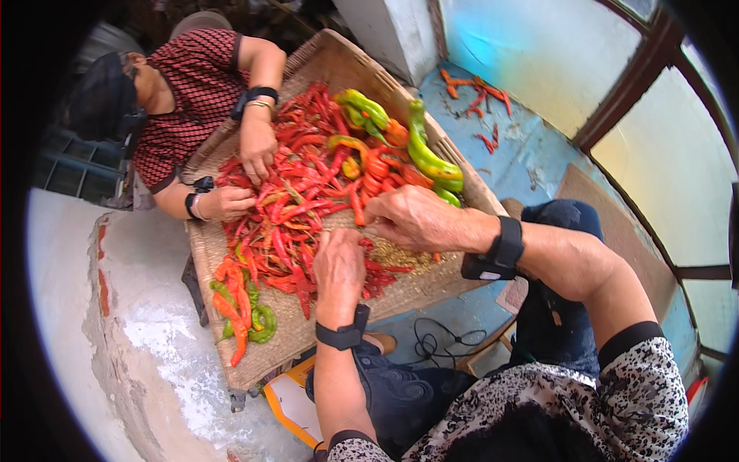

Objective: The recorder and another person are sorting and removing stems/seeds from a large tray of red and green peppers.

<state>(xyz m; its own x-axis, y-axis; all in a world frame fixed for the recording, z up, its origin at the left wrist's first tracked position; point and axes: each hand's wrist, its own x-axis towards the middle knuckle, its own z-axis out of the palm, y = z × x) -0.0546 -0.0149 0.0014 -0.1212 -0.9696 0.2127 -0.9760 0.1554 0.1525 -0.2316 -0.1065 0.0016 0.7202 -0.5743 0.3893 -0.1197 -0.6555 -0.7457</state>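
A woven tray (248, 369) with raised sides lies before me, heaped with red chili peppers (283, 242). My left hand (340, 263) is over the heap's near side, fingers curled and their tips hidden from me. Close by on its right, my right hand (413, 219) has its fingers bent together; whether anything is pinched in them is hidden. A red-orange pepper (356, 207) lies just left of its fingertips. Under the right wrist, pale yellow seeds (404, 254) are scattered over the weave.
Across the tray another person (190, 98) has both hands in the peppers. Large green peppers (427, 153) lie along the right side; orange and green ones (236, 306) occupy the near left corner. Loose peppers (476, 92) and a black cable (433, 343) are on the blue floor.
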